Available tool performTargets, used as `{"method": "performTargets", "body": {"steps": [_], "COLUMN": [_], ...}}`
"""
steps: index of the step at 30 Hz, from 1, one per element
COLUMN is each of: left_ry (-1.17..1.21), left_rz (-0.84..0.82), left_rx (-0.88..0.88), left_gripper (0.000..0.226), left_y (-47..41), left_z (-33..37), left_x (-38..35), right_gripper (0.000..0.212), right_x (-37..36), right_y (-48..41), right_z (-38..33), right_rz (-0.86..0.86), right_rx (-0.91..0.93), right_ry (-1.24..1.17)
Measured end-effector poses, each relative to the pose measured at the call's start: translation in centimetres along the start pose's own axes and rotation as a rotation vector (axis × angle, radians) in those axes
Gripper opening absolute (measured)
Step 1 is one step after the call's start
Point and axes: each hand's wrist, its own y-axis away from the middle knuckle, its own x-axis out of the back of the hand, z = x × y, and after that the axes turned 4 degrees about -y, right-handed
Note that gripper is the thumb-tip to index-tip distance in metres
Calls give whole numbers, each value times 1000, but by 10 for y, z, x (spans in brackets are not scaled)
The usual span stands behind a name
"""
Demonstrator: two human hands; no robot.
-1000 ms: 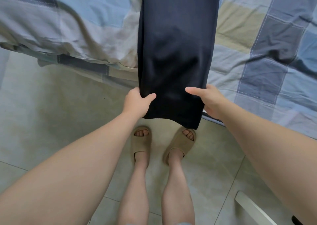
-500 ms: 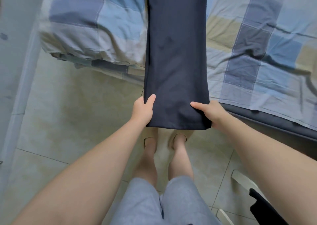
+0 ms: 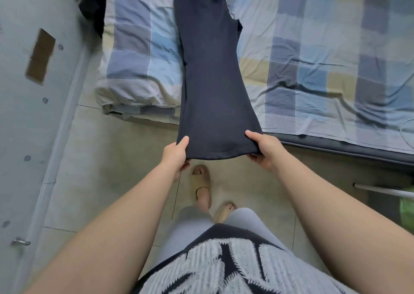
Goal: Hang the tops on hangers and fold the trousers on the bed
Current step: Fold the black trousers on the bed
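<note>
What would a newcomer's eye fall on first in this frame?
The dark trousers stand out first, stretched down the middle of the picture from the checked bed cover out past the bed's near edge. The left hand and right hand each hold a corner of the hem, above the tiled floor.
</note>
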Motion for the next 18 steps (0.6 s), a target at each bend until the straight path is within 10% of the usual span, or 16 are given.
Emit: {"method": "performTargets", "body": {"steps": [18], "left_ry": [-52], "left_rz": [44], "left_rx": [87], "left_gripper": [28], "left_y": [152], "left_z": [-153], "left_x": [50], "right_gripper": [16], "right_x": [88], "right_y": [142], "right_z": [167], "right_rz": [3], "right_rx": [-61], "right_ry": [-141]}}
